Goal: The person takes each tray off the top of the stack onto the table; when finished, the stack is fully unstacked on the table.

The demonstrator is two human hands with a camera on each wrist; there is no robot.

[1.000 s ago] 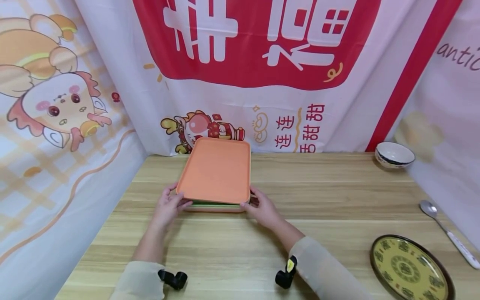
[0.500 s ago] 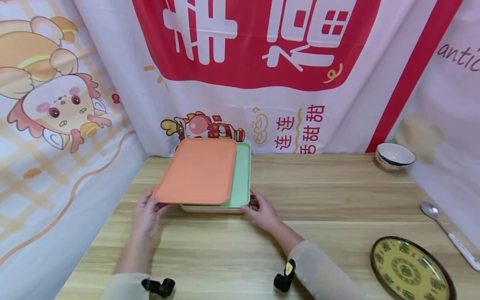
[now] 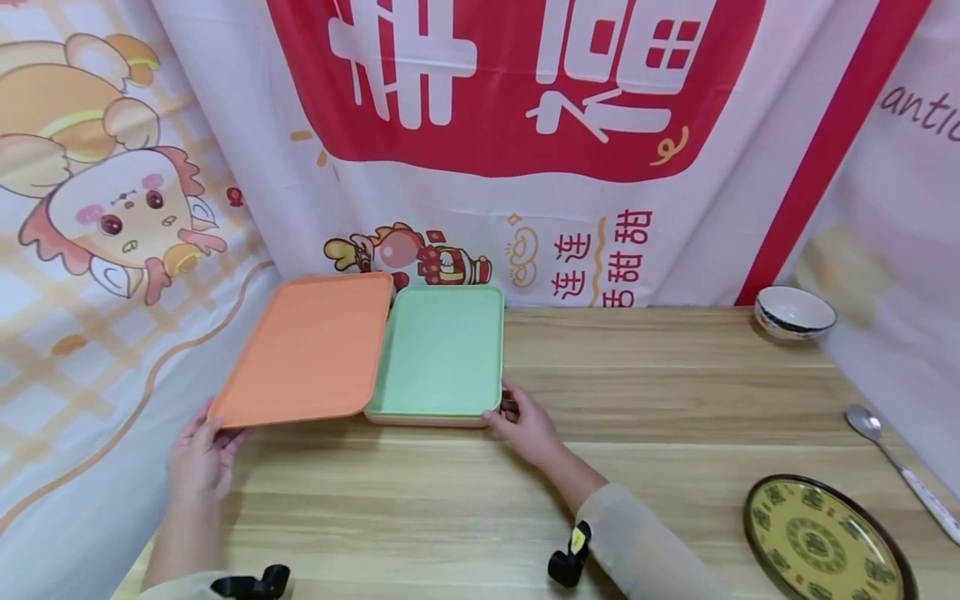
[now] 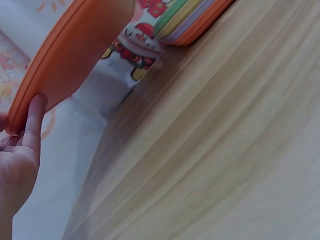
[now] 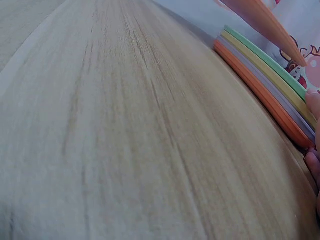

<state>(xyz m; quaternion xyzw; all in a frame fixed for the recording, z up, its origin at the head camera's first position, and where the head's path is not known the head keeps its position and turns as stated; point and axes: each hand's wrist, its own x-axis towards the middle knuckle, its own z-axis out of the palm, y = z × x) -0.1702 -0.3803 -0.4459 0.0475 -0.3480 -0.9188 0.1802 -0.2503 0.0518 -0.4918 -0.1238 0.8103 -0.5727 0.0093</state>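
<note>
An orange tray (image 3: 307,346) is up off the table, left of the stack, as the left wrist view shows. My left hand (image 3: 201,462) pinches its near left corner, thumb on one face and fingers on the other. A green tray (image 3: 446,350) lies on top of the stack of trays (image 5: 260,82), above yellow, purple and orange ones. My right hand (image 3: 528,427) grips the near right corner of that stack, its thumb at the rim and its fingers curled along the side. Only a few fingertips of this hand appear in the right wrist view.
On the right of the wooden table (image 3: 600,375) are a patterned bowl (image 3: 795,312) at the back, a spoon (image 3: 896,467) and an oval yellow plate (image 3: 825,542) nearer the front. Printed cloth (image 3: 480,158) hangs behind the table and on both sides.
My left hand has lifted the orange tray off the stack and carried it left, uncovering the green tray. My right hand has stayed at the stack's corner.
</note>
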